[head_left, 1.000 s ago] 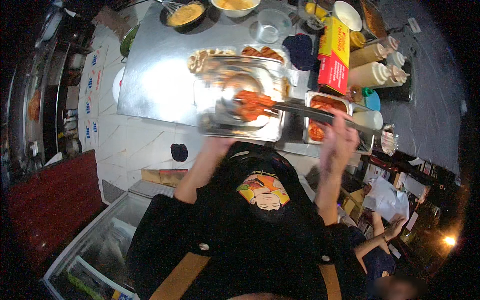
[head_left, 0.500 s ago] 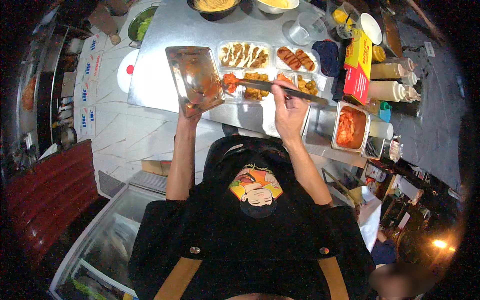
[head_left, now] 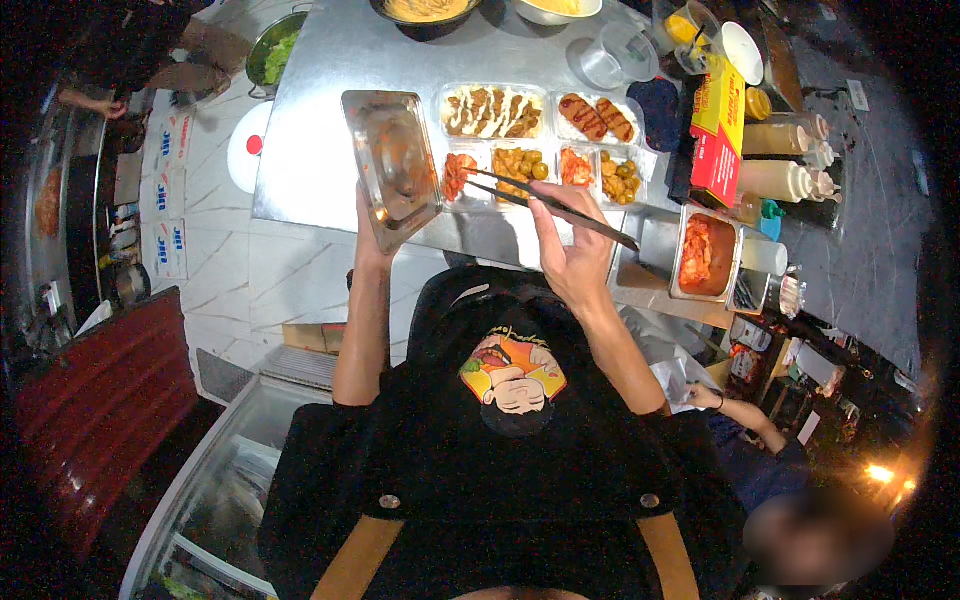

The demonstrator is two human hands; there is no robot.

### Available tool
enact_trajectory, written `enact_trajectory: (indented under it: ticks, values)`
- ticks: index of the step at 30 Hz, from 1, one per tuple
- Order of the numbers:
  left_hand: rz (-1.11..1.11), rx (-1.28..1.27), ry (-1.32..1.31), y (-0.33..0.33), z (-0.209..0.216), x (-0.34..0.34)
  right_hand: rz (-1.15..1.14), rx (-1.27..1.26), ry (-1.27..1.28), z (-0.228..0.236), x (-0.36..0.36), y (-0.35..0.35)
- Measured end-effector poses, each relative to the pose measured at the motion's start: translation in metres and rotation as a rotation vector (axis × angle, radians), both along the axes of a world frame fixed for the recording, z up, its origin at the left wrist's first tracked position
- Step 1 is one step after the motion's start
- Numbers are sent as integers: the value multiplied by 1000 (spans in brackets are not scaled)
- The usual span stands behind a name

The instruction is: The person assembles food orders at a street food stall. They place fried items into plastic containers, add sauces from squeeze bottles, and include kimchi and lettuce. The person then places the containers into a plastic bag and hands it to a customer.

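Observation:
In my left hand point(head_left: 373, 228) is a metal food pan point(head_left: 392, 165), tilted and smeared with reddish sauce, at the left of the meal trays. My right hand point(head_left: 578, 250) grips dark tongs point(head_left: 585, 218), whose tips stand apart beside the kimchi point(head_left: 457, 178) in a small compartment of the left meal tray point(head_left: 472, 206). That tray also has brown chunks point(head_left: 519, 172) and a white-sauced topping point(head_left: 494, 110). The right meal tray holds two sauced brown pieces point(head_left: 597, 118), kimchi point(head_left: 575, 167) and more brown chunks point(head_left: 620, 178).
At my right stand a metal container of kimchi point(head_left: 706, 255), a yellow-red box point(head_left: 716, 135) and several squeeze bottles point(head_left: 775, 180). Bowls point(head_left: 425, 12) and a clear tub point(head_left: 620, 55) sit farther back. A co-worker's hand point(head_left: 703, 397) shows at lower right; another person's hand point(head_left: 108, 105) at far left.
The tongs' tips have parted, and the kimchi they held lies in the compartment. My right hand has shifted slightly nearer me. Other people's hands have come into view at both sides.

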State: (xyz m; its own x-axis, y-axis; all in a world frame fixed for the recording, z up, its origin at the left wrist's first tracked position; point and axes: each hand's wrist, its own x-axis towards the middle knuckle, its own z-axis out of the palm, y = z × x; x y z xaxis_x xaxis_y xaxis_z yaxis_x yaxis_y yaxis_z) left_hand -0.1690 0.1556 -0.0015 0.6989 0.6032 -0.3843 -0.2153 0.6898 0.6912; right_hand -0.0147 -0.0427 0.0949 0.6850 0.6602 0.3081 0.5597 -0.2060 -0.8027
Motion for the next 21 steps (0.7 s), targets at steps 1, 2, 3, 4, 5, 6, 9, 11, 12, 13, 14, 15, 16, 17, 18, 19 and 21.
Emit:
enact_trajectory:
  ticks: [1,2,3,4,5,6,9,11,12,13,14,15,16,17,18,19,21]
  values:
    - [12,29,-5,1,-10,-6,-9,-6,-19,4,-1,0]
    - [25,57,-10,1,-21,-12,-18,-13,-38,7,-2,0]
    - [42,32,-30,1,-24,-11,-12,-13,39,-2,-2,1]
    - [59,6,-48,0,-22,-9,-11,-12,115,-19,-1,6]
    - [88,-71,-75,-2,-20,-7,-11,-11,192,-32,2,9]
    - [126,-144,-100,-2,-20,-8,27,-43,42,-37,3,13]
    - [64,-83,-124,1,-27,-14,-26,-30,75,-35,3,-1]
    - [-17,9,-38,3,-32,-22,-16,15,47,-30,1,-5]
    - [-71,54,-3,4,-33,-22,-8,21,38,-30,-2,-7]
    - [-57,31,-54,5,-33,-22,-4,27,29,-31,-4,-8]
    - [-47,8,-105,5,-33,-23,-18,18,60,-38,-5,-9]
    - [-48,-16,-125,1,-37,-16,-52,57,71,-37,-6,-14]
    - [-54,-30,-113,-1,-36,-17,-89,96,79,-36,-9,-19]
    - [-26,-34,-101,-2,-36,-25,-106,131,76,-32,-4,-23]
    - [-41,-48,-96,0,-38,-20,-170,101,204,-19,-5,-33]
    - [-56,-60,-92,2,-39,-16,-246,130,396,-16,-5,-48]
    - [-63,-55,-73,8,-33,-16,-393,255,554,-8,-2,-86]
